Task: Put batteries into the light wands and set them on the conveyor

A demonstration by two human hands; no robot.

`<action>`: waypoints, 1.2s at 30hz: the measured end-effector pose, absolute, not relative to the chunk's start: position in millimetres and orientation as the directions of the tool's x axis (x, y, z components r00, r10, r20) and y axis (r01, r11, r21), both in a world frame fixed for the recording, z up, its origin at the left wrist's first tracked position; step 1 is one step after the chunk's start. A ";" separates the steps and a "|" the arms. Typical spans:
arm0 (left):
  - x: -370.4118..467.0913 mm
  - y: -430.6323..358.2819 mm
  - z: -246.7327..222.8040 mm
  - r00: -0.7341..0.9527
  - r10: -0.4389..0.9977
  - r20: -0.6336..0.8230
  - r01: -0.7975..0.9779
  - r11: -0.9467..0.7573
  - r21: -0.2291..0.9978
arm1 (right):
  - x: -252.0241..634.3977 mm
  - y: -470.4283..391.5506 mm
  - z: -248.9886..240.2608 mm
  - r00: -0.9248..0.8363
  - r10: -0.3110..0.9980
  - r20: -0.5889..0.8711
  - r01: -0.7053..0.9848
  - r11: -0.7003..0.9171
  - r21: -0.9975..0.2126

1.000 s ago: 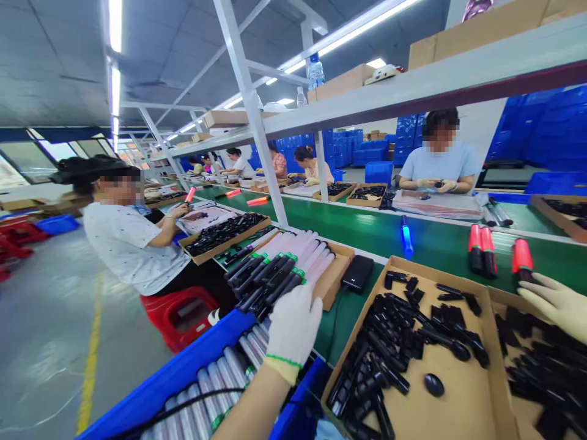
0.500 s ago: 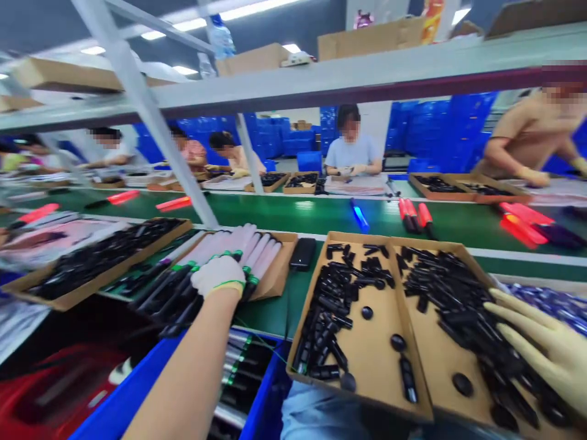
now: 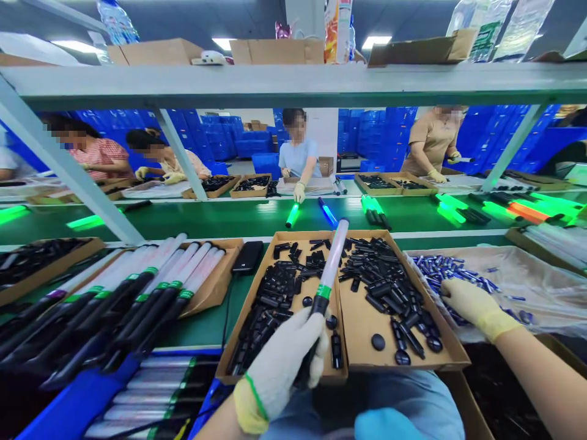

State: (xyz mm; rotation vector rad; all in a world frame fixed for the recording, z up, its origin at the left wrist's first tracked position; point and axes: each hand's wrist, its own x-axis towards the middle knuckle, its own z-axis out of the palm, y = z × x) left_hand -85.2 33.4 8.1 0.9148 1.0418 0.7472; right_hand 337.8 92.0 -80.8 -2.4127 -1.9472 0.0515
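My left hand [image 3: 287, 348], in a pale glove, is closed round the black handle of a light stick [image 3: 333, 260]. The stick tilts upright, with a frosted white tube and a green ring, over a cardboard tray [image 3: 362, 324] of black plastic parts. At the right, my gloved right hand [image 3: 470, 305] reaches into a plastic-lined box [image 3: 545, 305] of small purple-blue cylinders. Its fingers are curled together among the cylinders, and what they hold is hidden. More light sticks [image 3: 151, 275] lie in a stack to the left.
A black power bank [image 3: 248, 256] with a cable lies left of the tray. Blue bin [image 3: 77, 397] at lower left holds finished-looking sticks. Lit sticks [image 3: 375, 211] lie on the green belt [image 3: 220, 217]. Co-workers sit or stand across it. A shelf [image 3: 275, 82] crosses overhead.
My left hand has lifted a light stick from the stack and brought it over the tray. My right hand has moved from the black parts to the purple-blue cylinders. The view has turned right.
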 end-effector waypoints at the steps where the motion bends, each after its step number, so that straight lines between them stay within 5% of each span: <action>1: -74.1 29.8 4.3 0.368 0.834 -0.412 -0.156 0.492 0.857 | 336.2 95.5 -83.2 0.228 0.973 -0.028 0.973 -0.229 -0.030; 6: -45.4 23.8 1.6 0.515 0.731 -0.447 -0.322 0.648 0.690 | 336.8 99.5 -75.9 0.297 0.951 -0.084 0.954 -0.299 -0.011; 11: -30.0 18.2 15.1 0.553 0.697 -0.457 -0.346 0.691 0.635 | 330.4 74.0 -51.4 0.229 0.972 0.053 0.959 -0.216 -0.186; 14: -18.2 17.2 15.4 0.573 0.709 -0.411 -0.358 0.667 0.654 | 301.8 41.2 -39.7 0.132 0.979 0.154 0.872 -0.041 -0.488; 17: -6.3 16.5 10.3 0.581 0.725 -0.370 -0.422 0.657 0.625 | 251.9 5.6 -26.0 0.128 0.959 0.251 0.526 0.149 -0.837; 20: 1.2 12.8 4.9 0.576 0.728 -0.371 -0.482 0.669 0.566 | 200.8 -20.4 -8.3 0.158 0.949 0.272 0.300 0.216 -0.929; 28: 0.6 1.3 -5.4 0.431 0.799 -0.420 -0.677 0.593 0.435 | 143.5 -29.6 10.5 -0.075 0.947 0.313 0.279 0.321 -0.905; 36: -2.8 1.2 -4.2 0.152 0.858 -0.491 -0.762 0.418 0.494 | 120.0 -17.0 5.0 -0.381 0.812 0.441 0.651 0.575 -0.496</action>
